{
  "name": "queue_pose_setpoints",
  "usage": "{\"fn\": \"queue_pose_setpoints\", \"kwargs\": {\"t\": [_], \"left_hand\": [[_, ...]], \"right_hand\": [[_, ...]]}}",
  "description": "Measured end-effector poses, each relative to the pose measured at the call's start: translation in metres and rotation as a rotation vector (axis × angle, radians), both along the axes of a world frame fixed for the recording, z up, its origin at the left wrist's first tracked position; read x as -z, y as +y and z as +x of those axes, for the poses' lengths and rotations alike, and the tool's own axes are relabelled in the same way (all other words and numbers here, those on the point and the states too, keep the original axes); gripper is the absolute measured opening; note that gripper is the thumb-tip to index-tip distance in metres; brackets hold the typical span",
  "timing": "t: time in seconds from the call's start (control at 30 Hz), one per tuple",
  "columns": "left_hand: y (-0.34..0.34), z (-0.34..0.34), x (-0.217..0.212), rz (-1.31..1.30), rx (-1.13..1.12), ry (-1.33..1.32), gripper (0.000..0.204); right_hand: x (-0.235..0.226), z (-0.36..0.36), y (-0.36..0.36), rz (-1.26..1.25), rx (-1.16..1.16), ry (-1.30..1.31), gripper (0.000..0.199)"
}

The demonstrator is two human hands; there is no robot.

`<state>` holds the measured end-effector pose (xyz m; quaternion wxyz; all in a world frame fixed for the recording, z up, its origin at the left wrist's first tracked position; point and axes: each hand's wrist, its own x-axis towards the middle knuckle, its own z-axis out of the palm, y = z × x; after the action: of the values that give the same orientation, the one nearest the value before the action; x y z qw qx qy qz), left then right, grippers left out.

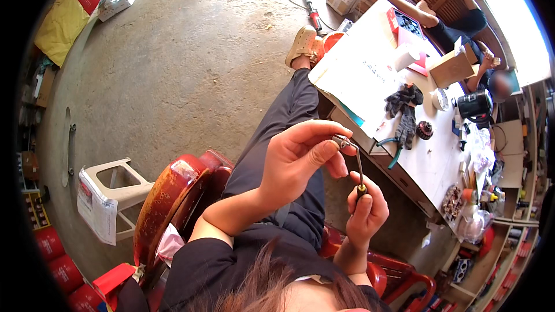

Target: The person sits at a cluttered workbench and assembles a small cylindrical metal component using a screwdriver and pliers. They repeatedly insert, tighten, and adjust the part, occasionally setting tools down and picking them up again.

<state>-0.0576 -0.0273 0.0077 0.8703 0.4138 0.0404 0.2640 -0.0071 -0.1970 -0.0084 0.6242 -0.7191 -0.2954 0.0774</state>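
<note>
My left hand (298, 159) is raised over my lap, its thumb and fingers pinched around a small metal piece (345, 142). My right hand (368, 211) is closed on the handle of a tool with a thin bent metal shaft (361, 164). Its handle (361, 190) is dark with a yellow band and mostly hidden in my fingers. The shaft's bent upper end meets the small piece at my left fingertips; whether it passes through the piece I cannot tell.
At right stands a white-topped table (425, 179) with dark gloves (404, 110), green-handled pliers (395, 153) and a cardboard box (451, 68). Another person (462, 26) sits beyond it. A beige stool (115, 190) is left of my red wooden chair (167, 202). A long tool (307, 3) lies on the floor ahead.
</note>
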Motion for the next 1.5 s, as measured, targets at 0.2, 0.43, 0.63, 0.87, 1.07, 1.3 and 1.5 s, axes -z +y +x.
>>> {"fn": "queue_pose_setpoints", "kwargs": {"t": [0.2,0.43,0.63,0.87,1.07,1.3,1.5], "left_hand": [[0.0007,-0.0032,-0.0038,0.022,0.032,-0.026,0.026],[-0.0026,-0.0013,-0.0057,0.012,0.003,-0.006,0.027],[0.0013,-0.0027,-0.0034,-0.028,0.071,-0.032,0.024],[0.0005,-0.0016,-0.0037,-0.047,0.088,-0.032,0.024],[-0.0005,-0.0007,-0.0049,-0.049,0.071,-0.033,0.024],[-0.0011,-0.0002,-0.0051,0.026,0.015,-0.012,0.025],[-0.0027,-0.002,-0.0045,-0.008,0.056,-0.069,0.024]], "right_hand": [[0.0035,-0.0026,-0.0009,0.006,0.025,-0.017,0.032],[0.0024,-0.0024,-0.0015,0.016,0.014,0.0,0.033],[0.0046,-0.001,-0.0009,0.025,0.003,-0.034,0.033],[0.0036,0.0,-0.0003,0.012,0.014,-0.064,0.034],[0.0043,0.0004,-0.0011,0.003,0.022,-0.059,0.033],[0.003,0.0011,0.0042,-0.009,0.057,-0.118,0.047],[0.008,-0.001,0.0034,0.014,0.058,-0.116,0.038]]}}
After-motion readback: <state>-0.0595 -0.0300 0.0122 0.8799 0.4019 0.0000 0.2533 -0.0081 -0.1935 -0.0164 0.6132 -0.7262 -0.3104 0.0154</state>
